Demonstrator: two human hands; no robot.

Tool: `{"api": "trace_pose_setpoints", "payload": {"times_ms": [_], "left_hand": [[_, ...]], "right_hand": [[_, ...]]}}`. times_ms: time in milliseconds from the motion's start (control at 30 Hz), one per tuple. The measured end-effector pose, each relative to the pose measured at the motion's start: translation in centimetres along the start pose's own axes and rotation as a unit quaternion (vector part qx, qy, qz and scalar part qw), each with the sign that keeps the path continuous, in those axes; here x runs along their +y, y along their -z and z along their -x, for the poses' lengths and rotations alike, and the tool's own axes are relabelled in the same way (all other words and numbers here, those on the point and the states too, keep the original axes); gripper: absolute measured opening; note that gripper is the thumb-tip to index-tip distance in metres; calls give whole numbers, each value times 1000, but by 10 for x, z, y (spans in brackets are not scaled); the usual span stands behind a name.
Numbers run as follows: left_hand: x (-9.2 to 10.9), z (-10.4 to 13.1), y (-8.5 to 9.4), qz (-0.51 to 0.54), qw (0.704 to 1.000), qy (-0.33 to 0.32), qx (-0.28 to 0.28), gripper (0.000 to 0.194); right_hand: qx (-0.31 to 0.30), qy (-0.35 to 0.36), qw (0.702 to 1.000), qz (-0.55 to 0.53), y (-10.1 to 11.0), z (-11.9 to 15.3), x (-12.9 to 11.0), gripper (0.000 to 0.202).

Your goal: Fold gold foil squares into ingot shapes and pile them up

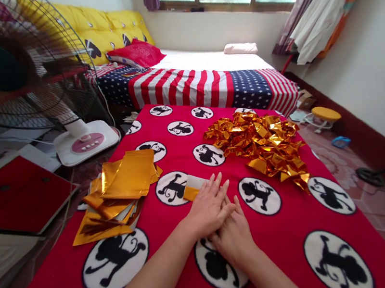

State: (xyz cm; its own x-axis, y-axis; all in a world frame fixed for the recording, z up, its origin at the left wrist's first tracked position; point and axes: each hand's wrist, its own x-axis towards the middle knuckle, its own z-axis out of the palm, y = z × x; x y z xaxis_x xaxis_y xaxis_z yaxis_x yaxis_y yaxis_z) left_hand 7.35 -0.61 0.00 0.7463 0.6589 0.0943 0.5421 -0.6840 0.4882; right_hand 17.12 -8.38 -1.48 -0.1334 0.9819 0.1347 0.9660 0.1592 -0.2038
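My left hand (208, 207) lies flat across my right hand (235, 234), its fingers stretched out. Beneath it, my right hand also rests with straight fingers, partly covered. Both are over a sheet of gold foil paper (190, 193), which shows a pale strip and a gold strip at the left; the rest of it is hidden. To the left is a loose stack of flat gold foil paper sheets (128, 176). Beyond my hands to the right sits a heap of folded gold foil paper pieces (261, 138).
A red cloth (283, 256) with black monkey figures in white circles covers the table. On the left stand a fan (86, 141) and a red-topped cabinet (17, 191). A bed (190, 86) is behind the table. A yellow stool (325, 113) stands on the right.
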Motion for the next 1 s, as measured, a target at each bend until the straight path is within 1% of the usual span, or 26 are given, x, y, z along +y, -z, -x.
{"api": "trace_pose_setpoints", "payload": {"times_ms": [67,133,233,333,433,500,533,600,667,700,733,800,833,867,933,1000], "left_hand": [[-10,3,-2,-11,1000,11,0,70],[-21,8,1,-36,999,24,3,73],[-36,16,8,-84,995,45,18,71],[-53,23,13,-129,986,85,57,63],[-70,29,16,-140,968,170,124,61],[-79,32,18,-107,960,201,166,57],[-82,33,20,-78,959,202,183,54],[-86,34,22,-2,956,187,224,49],[-86,36,25,73,944,175,271,46],[-86,37,26,99,938,169,285,45],[-84,37,28,113,936,162,291,43],[-81,39,30,103,946,142,272,44],[-79,39,32,87,954,132,256,50],[-77,40,33,68,960,125,239,61],[-74,41,34,38,967,126,217,81],[-72,41,34,26,969,134,207,89]], "right_hand": [[2,-4,1000,6,-1,0,1,71],[9,-9,1000,12,-3,0,2,75],[10,-4,1000,15,-4,0,3,75],[4,-2,1000,5,-4,0,3,73],[8,-1,1000,-24,-3,2,4,74],[30,-5,997,-64,-3,2,7,74],[50,-14,994,-91,-4,1,9,74],[103,-51,982,-153,-4,-4,15,72],[150,-90,963,-204,-3,-13,21,70],[163,-106,956,-218,-3,-19,24,70],[167,-119,953,-224,-2,-25,27,71],[160,-146,951,-222,0,-35,29,77],[154,-156,951,-218,1,-39,30,79],[148,-164,951,-215,2,-42,30,79],[141,-171,952,-212,3,-46,29,77],[142,-166,952,-214,3,-46,28,75]]}}
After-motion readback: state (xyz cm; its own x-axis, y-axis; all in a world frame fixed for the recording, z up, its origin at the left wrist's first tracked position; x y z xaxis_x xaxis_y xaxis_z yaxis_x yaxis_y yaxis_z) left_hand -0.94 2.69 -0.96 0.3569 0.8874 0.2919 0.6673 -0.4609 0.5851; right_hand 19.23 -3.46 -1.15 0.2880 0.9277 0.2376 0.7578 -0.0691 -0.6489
